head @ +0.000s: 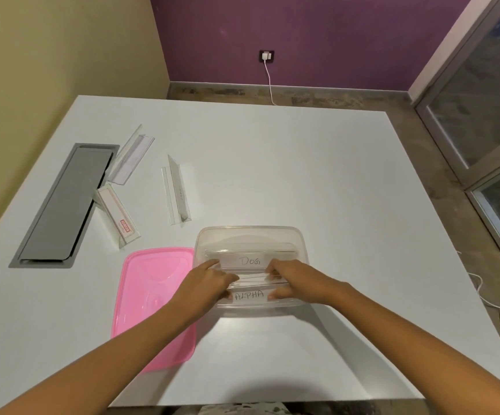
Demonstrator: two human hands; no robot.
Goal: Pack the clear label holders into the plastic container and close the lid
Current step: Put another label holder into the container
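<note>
Seating the ALPHA holder (250, 295) in the container (298, 235), you had your left hand (210, 278) and right hand (295, 280) pinched closed on its ends, beside the DOG holder (250, 260). Next, I judge, came three holders (180, 190) at ten o'clock on the desk (302, 163); the pink lid (153, 295) lay at nine.

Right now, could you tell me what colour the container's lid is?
Pink; the lid lies on the table left of the container, clearest in the head view.
</note>
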